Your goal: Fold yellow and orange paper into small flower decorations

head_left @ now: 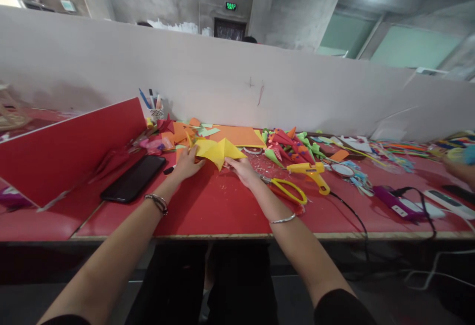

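Observation:
A folded yellow paper [217, 151] lies on the red table [208, 206] straight ahead. My left hand [187, 164] pinches its left edge, fingers closed on the paper. My right hand [241, 169] grips its lower right corner, fingers pressed on it. Both arms reach forward, each with a bracelet on the wrist. An orange sheet [237, 135] lies just behind the yellow paper.
A black phone [134, 177] lies left. Yellow-handled scissors [285, 190] and a yellow glue gun [311, 171] with a black cord lie right, beside several coloured paper cones [289, 147]. A pen cup [156, 110] stands at the back partition. Another person's hand [460, 169] shows far right.

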`<state>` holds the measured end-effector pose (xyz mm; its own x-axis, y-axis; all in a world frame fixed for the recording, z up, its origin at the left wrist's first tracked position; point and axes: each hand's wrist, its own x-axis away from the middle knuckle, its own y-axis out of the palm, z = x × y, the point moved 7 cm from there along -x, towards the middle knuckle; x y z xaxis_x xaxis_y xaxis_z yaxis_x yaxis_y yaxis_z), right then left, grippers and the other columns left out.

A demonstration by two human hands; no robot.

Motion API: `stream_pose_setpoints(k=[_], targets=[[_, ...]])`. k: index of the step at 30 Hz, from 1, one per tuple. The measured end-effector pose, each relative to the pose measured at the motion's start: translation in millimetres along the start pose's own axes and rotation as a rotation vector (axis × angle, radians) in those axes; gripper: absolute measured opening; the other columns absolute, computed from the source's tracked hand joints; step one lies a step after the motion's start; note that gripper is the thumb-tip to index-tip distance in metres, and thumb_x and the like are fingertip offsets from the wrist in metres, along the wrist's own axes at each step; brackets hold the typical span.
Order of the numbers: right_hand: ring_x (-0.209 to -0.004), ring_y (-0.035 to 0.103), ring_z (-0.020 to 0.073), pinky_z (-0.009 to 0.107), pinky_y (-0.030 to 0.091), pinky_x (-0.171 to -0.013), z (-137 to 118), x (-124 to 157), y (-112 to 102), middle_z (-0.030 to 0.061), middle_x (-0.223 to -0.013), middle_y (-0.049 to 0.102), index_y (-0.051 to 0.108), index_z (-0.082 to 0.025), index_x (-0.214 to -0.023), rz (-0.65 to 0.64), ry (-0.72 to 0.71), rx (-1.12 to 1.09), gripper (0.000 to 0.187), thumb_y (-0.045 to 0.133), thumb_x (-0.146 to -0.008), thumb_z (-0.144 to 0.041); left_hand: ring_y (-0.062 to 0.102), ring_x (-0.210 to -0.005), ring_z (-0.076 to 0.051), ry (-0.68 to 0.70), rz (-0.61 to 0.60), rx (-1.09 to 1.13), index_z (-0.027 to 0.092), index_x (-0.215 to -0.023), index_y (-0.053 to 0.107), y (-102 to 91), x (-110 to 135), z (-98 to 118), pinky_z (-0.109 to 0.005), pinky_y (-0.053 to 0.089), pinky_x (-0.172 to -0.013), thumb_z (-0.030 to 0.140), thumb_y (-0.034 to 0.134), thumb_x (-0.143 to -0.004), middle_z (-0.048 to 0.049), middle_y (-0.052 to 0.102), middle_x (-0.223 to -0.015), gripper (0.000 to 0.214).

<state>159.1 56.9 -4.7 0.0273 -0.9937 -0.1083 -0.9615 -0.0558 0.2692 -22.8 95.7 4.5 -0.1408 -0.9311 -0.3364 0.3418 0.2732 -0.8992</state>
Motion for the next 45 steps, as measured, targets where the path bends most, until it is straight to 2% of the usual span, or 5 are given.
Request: stream_pose_setpoints(k=[9, 13, 20, 27, 45], targets=[[-0.049, 0.046, 0.0058, 0.02, 0.038, -0.052, -1, -1, -1, -0.0064, -0.053, 0.053, 0.056, -0.017, -0.062, 0.062, -0.022, -0.043, 0.024, 0.071, -0.052, -0.033, 0.028, -0.12, -0.027, 0.235, 0.287, 0.33, 0.024, -0.106, 0.054, -53.0, 27, 50, -0.041, 0.016, -0.102, 0.044, 0.058, -0.069, -0.0066, 0.037, -0.129, 0.042], [-0.049, 0.047, 0.0058, 0.019, 0.039, -0.051, -1, 0, 0, -0.0053, -0.052, 0.055, 0.054, -0.017, -0.057, 0.07, -0.02, -0.066, 0.026, 0.072, -0.051, -0.035, 0.044, -0.105, -0.024, 0.142, 0.187, 0.713, 0.019, -0.086, 0.056, -42.4, 23, 51, -0.041, 0.024, -0.098, 0.039, 0.064, -0.062, -0.0065, 0.055, -0.102, 0.032], [-0.059, 0.058, 0.0097, 0.023, 0.046, -0.061, -1, 2, 5, -0.001, -0.062, 0.064, 0.061, -0.017, -0.064, 0.017, -0.009, -0.121, 0.028, 0.075, -0.05, -0.036, 0.055, -0.063, -0.011, 0.008, 0.077, 0.96, 0.015, -0.096, 0.052, -18.5, 18, 43, -0.022, 0.043, -0.06, 0.042, 0.053, -0.07, -0.0031, 0.059, -0.078, 0.038], [-0.063, 0.061, 0.0111, 0.023, 0.046, -0.062, 1, 8, 13, 0.0016, -0.067, 0.067, 0.066, -0.016, -0.068, -0.022, 0.063, -0.118, 0.025, 0.075, -0.05, -0.031, 0.045, -0.044, -0.008, -0.053, -0.014, 0.98, 0.012, -0.052, 0.056, -15.4, 21, 45, -0.02, 0.033, -0.044, 0.047, 0.06, -0.061, 0.0003, 0.054, -0.047, 0.036], [-0.056, 0.058, 0.0089, 0.024, 0.048, -0.063, 7, -1, 1, -0.0011, -0.061, 0.065, 0.065, -0.016, -0.067, 0.049, 0.022, -0.135, 0.024, 0.076, -0.049, -0.027, 0.059, -0.061, -0.017, 0.044, -0.069, 0.664, 0.012, -0.07, 0.063, -13.7, 17, 49, -0.026, 0.045, -0.058, 0.044, 0.046, -0.073, -0.0079, 0.066, -0.068, 0.036]])
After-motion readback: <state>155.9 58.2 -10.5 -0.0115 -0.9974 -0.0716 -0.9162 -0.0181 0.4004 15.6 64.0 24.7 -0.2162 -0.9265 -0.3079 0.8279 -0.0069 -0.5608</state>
